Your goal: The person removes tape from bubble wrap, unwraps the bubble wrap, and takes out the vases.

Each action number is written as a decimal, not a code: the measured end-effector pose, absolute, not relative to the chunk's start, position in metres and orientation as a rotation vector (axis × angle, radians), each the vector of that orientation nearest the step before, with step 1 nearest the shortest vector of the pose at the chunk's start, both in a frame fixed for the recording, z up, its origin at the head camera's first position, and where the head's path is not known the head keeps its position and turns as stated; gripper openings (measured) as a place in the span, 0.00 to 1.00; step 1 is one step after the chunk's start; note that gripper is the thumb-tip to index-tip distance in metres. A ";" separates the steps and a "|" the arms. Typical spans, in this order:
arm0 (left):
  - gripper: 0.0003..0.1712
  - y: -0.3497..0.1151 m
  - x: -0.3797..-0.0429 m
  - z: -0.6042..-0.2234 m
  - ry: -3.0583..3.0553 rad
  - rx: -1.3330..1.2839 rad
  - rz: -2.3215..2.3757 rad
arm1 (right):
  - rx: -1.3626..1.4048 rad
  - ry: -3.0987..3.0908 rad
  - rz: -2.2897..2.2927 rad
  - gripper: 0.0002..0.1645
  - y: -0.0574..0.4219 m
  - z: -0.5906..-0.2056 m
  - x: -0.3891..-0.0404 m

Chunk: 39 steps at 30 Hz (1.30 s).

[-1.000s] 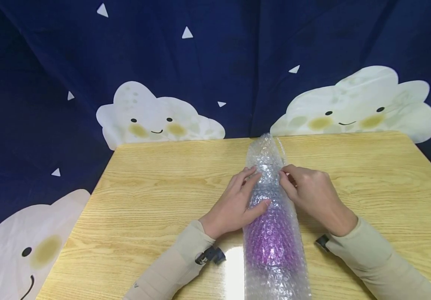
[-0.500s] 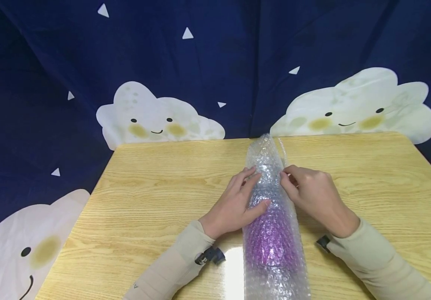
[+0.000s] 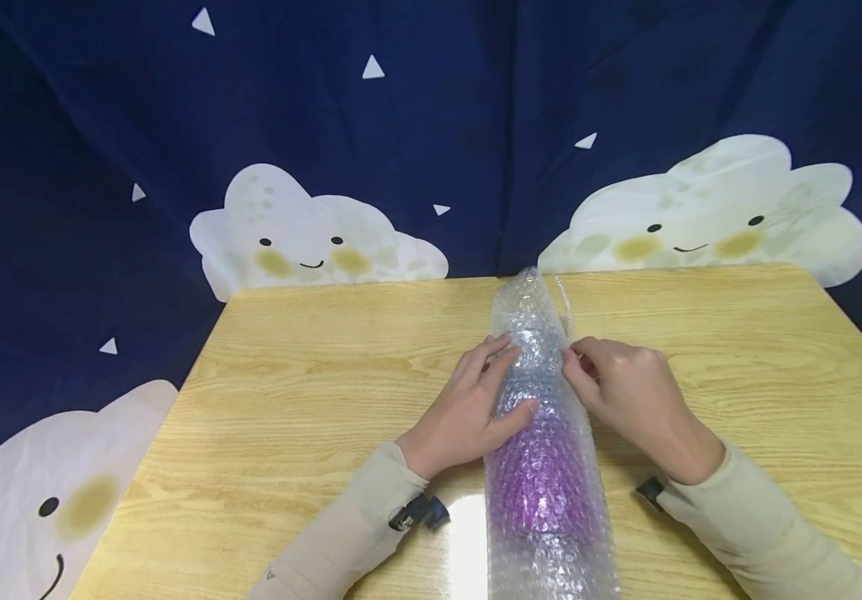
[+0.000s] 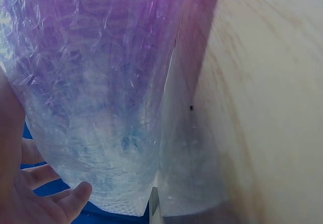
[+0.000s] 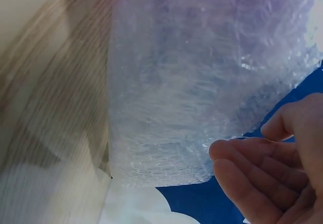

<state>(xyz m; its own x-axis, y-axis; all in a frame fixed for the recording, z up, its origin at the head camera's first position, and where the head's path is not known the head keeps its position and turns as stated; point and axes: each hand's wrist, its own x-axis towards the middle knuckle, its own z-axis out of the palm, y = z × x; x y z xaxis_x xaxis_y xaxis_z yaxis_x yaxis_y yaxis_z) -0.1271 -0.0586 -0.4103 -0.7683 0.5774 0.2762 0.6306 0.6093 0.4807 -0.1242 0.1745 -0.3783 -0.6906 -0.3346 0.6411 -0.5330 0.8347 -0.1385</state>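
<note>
A long bundle in clear bubble wrap [image 3: 551, 492] lies lengthwise on the wooden table, purple in the middle and pale bluish towards its narrow far end. My left hand [image 3: 468, 412] rests on its left side, fingers spread and thumb over the top. In the left wrist view, the fingertips [image 4: 81, 191] lie against the wrap. On the opposite side, my right hand [image 3: 626, 387] pinches the wrap's right edge between thumb and bent forefinger. A thin whitish strip [image 3: 564, 300] curves along that edge beyond the fingers. What exactly is between the fingertips is hidden.
The wooden table [image 3: 311, 367] reaches back to a dark blue cloth backdrop [image 3: 401, 125] with smiling clouds. Small dark devices sit at both wrists, over beige sleeves [image 3: 769, 508]. A bright reflection shows left of the bundle.
My right hand has shifted slightly towards me along the wrap's edge, and more of the whitish strip shows beyond it. My left hand has stayed in place on the bundle.
</note>
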 end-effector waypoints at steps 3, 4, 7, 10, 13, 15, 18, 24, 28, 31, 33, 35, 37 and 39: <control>0.43 -0.058 -0.128 -0.410 -2.733 -1.029 -0.869 | 0.634 -2.381 0.420 0.11 0.174 -0.377 -0.122; 0.43 -0.058 -0.128 -0.409 -2.733 -1.030 -0.867 | 0.637 -2.378 0.422 0.11 0.174 -0.377 -0.121; 0.43 -0.059 -0.127 -0.409 -2.734 -1.031 -0.859 | 0.655 -2.371 0.425 0.10 0.173 -0.376 -0.119; 0.43 -0.059 -0.127 -0.409 -2.728 -1.031 -0.850 | 0.666 -2.367 0.421 0.10 0.173 -0.375 -0.117; 0.43 -0.060 -0.127 -0.409 -2.712 -1.033 -0.836 | 0.663 -2.370 0.412 0.11 0.173 -0.376 -0.114; 0.43 -0.060 -0.127 -0.409 -2.700 -1.037 -0.825 | 0.660 -2.370 0.407 0.12 0.174 -0.376 -0.112; 0.43 -0.060 -0.127 -0.409 -2.696 -1.041 -0.822 | 0.663 -2.370 0.405 0.12 0.175 -0.377 -0.109; 0.43 -0.059 -0.126 -0.409 -2.719 -1.038 -0.849 | 0.675 -2.377 0.418 0.10 0.176 -0.376 -0.104; 0.43 -0.059 -0.127 -0.410 -2.720 -1.037 -0.854 | 0.684 -2.373 0.422 0.11 0.175 -0.375 -0.102; 0.43 -0.059 -0.127 -0.410 -2.712 -1.038 -0.851 | 0.697 -2.360 0.416 0.13 0.174 -0.375 -0.099; 0.43 -0.059 -0.127 -0.411 -2.705 -1.039 -0.847 | 0.709 -2.354 0.414 0.12 0.174 -0.374 -0.096; 0.43 -0.060 -0.127 -0.411 -2.700 -1.042 -0.845 | 0.728 -2.348 0.414 0.10 0.173 -0.374 -0.092; 0.43 -0.060 -0.127 -0.411 -2.697 -1.045 -0.842 | 0.756 -2.343 0.421 0.09 0.172 -0.373 -0.088; 0.43 -0.060 -0.127 -0.411 -2.697 -1.045 -0.841 | 0.783 -2.339 0.423 0.09 0.171 -0.372 -0.083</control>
